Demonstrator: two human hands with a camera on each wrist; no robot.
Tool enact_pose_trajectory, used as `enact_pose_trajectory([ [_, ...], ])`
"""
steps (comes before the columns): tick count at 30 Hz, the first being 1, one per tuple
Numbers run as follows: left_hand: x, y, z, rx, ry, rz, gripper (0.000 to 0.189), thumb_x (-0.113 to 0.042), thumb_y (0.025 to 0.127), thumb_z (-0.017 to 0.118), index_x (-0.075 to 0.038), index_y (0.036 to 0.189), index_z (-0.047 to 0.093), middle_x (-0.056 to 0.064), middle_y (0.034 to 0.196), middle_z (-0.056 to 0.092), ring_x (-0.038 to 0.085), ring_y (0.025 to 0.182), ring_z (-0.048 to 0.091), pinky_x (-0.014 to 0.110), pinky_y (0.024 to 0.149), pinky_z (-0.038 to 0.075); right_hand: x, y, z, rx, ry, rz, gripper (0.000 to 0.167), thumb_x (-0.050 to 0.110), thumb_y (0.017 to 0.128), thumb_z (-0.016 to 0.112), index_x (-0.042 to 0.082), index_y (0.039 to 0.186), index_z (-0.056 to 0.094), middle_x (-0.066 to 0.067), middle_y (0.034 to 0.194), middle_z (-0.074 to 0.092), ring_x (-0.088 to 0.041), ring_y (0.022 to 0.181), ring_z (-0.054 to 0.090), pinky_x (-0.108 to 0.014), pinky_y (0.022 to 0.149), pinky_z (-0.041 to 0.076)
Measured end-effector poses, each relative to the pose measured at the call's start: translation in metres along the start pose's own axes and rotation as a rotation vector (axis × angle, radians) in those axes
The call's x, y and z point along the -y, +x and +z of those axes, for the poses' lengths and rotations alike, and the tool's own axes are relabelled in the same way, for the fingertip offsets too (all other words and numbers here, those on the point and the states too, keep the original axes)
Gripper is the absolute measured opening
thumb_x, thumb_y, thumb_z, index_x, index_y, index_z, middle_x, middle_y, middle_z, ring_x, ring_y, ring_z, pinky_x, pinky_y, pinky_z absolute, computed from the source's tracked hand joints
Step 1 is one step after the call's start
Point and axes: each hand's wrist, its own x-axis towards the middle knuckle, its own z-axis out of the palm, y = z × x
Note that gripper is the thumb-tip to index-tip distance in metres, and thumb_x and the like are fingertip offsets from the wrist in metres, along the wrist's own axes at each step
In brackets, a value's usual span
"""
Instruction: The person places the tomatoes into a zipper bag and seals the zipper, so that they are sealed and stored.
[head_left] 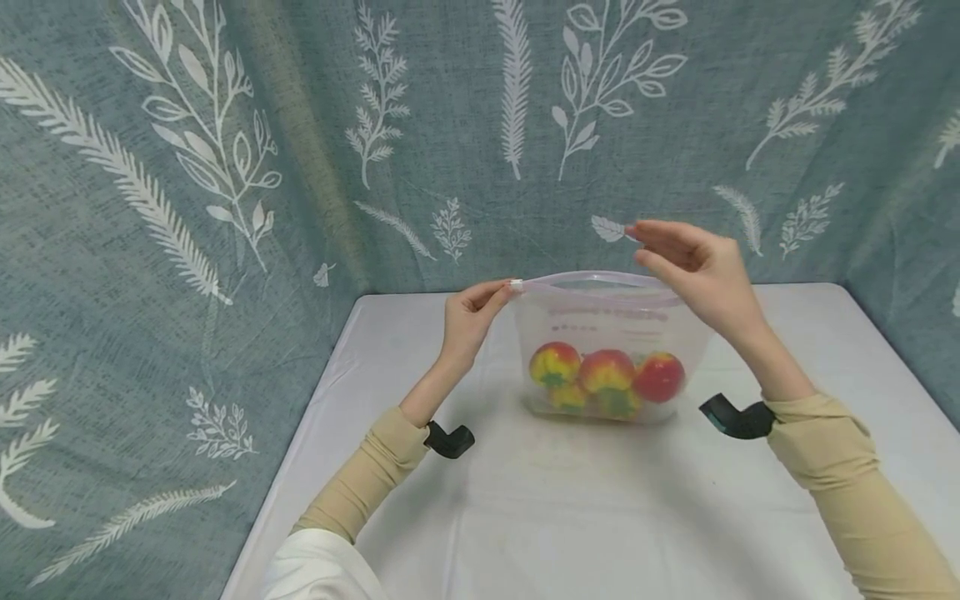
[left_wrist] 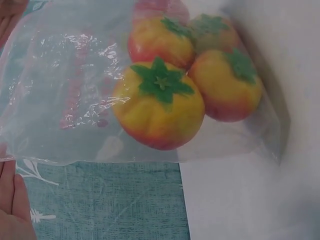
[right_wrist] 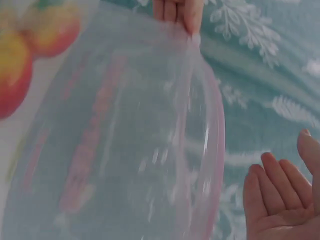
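On the white table, a clear zip bag stands upright because the left hand pinches its left top corner, keeping the mouth raised over four toy tomatoes, while the right hand hovers slack-fingered above the bag's right rim, holding nothing.

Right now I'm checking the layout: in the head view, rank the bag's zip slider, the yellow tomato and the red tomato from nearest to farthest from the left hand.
1. Zip slider, pinched at the left hand's fingertips.
2. Yellow tomato, left end inside the bag.
3. Red tomato, right end.
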Motion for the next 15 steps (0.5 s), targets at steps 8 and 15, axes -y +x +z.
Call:
enact_pose_trajectory([
  [8, 0.001, 0.0, 0.003, -0.039, 0.016, 0.007, 0.021, -0.003, 0.089, 0.063, 0.012, 0.103, 0.067, -0.001, 0.092, 0.075, -0.001, 0.081, 0.067, 0.021, 0.082, 0.056, 0.006, 0.03, 0.054, 0.199, -0.038, 0.027, 0.038, 0.016, 0.09, 0.065, 0.005, 0.126, 0.06, -0.013, 0.127, 0.062, -0.02, 0.117, 0.06, -0.027, 0.099, 0.049],
  [15, 0.002, -0.001, 0.005, -0.032, 0.03, 0.006, 0.021, -0.004, 0.089, 0.063, 0.011, 0.102, 0.067, -0.016, 0.082, 0.072, -0.002, 0.08, 0.067, 0.02, 0.081, 0.055, 0.004, 0.046, 0.082, 0.344, -0.107, 0.018, 0.038, 0.017, 0.088, 0.067, 0.004, 0.123, 0.062, -0.014, 0.124, 0.064, -0.025, 0.117, 0.06, -0.035, 0.101, 0.049],
])
